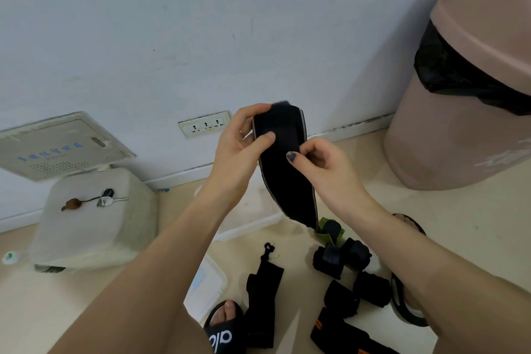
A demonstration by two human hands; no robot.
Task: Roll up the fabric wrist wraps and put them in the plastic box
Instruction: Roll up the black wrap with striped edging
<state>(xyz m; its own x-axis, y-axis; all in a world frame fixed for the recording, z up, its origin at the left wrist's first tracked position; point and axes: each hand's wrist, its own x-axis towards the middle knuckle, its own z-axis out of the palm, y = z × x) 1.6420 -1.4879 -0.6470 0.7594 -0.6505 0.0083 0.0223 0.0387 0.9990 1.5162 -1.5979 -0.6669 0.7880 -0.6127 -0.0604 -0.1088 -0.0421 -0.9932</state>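
Rolled wraps (pixel 342 260) lie on the floor (pixel 359 169) right of a flat wrap (pixel 263 282); the plastic box (pixel 250 218) sits behind them, keys (pixel 105 200) on a stool (pixel 92 218) at left.

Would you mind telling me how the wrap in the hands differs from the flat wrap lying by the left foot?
The held wrap is off the floor, pinched by the left hand and right hand; the floor wrap lies untouched. The held wrap has pale edge trim; the floor wrap looks plain black with a loop at its end. Both are dark fabric, unrolled.
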